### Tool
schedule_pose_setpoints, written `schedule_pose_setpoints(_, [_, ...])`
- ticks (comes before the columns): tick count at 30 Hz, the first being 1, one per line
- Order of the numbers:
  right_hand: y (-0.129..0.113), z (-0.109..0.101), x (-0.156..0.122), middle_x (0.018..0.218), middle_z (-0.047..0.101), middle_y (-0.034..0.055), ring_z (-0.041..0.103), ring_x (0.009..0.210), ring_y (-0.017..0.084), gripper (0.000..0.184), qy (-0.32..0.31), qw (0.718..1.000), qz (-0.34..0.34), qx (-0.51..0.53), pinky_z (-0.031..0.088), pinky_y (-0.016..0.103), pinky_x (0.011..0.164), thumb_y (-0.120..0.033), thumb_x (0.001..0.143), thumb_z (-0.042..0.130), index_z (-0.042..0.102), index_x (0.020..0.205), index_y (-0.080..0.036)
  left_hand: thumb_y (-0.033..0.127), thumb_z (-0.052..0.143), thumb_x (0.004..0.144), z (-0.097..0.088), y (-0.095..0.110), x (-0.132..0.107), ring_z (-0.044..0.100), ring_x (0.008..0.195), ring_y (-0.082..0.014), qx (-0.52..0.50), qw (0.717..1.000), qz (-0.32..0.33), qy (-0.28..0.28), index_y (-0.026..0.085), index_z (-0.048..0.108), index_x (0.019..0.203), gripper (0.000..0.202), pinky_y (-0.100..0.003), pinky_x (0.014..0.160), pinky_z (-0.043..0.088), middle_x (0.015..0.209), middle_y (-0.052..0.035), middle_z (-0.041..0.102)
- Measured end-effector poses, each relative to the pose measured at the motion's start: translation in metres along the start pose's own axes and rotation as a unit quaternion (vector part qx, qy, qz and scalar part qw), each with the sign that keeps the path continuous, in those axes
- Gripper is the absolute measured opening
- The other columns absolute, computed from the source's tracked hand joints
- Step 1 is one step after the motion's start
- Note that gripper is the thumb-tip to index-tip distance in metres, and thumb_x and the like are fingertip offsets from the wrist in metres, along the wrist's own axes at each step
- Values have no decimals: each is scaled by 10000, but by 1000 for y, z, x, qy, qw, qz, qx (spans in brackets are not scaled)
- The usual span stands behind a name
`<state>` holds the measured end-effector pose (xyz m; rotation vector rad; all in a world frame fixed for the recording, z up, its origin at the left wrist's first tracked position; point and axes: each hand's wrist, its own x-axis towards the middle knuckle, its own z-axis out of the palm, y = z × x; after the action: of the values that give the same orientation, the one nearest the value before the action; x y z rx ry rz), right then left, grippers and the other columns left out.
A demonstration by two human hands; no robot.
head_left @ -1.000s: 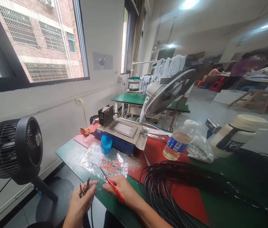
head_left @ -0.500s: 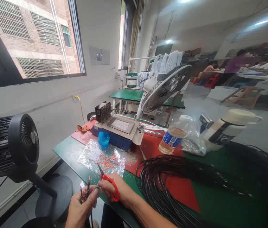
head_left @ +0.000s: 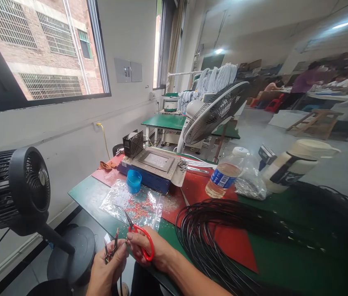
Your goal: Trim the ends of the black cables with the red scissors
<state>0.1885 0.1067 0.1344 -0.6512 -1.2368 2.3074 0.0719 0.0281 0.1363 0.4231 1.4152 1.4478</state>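
Several black cables with red-cored stripped ends (head_left: 111, 249) stick up out of my left hand (head_left: 107, 265), whose fingers are closed round them. One cable hangs down below that hand. My right hand (head_left: 152, 246) has red-handled scissors (head_left: 149, 236) gripped in the palm, blades pointing up and away to the left. Its thumb and forefinger pinch together right beside my left fingertips, at a wire end too small to make out. Beyond the hands a clear plastic bag (head_left: 112, 202) lies flat with many red and pale scraps (head_left: 138, 208) on it.
A blue cup (head_left: 134, 181) stands by a blue-sided heating box (head_left: 149, 177). A large coil of black cable (head_left: 201, 234) covers the right of the table. Behind it are a bottle (head_left: 223, 176), a bag of metal bits (head_left: 251, 185) and a jug (head_left: 297, 164). A black fan (head_left: 22, 189) stands left.
Both hands stay almost in place, still meeting at the fingertips. The view has shifted very slightly; the cables and scissors remain held.
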Motion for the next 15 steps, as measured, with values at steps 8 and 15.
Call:
schedule_pose_setpoints(8, [11,-2,4,357,412,-54,345,277,54,382,-29,999,12,21,221,172,280,-471,710,588,534,566,-121,411,645,653,-5,-5,6,190,301,2,9,997,4,-72,125,587,610,295,-183,345,45,353,66,368])
schedule_pose_setpoints(15, [13,-4,4,354,413,-55,370,272,51,462,-17,1000,25,2,251,172,290,-543,719,574,538,566,-108,359,660,659,-3,1,1,202,348,-7,17,996,9,-90,123,602,596,252,-182,337,116,397,42,410])
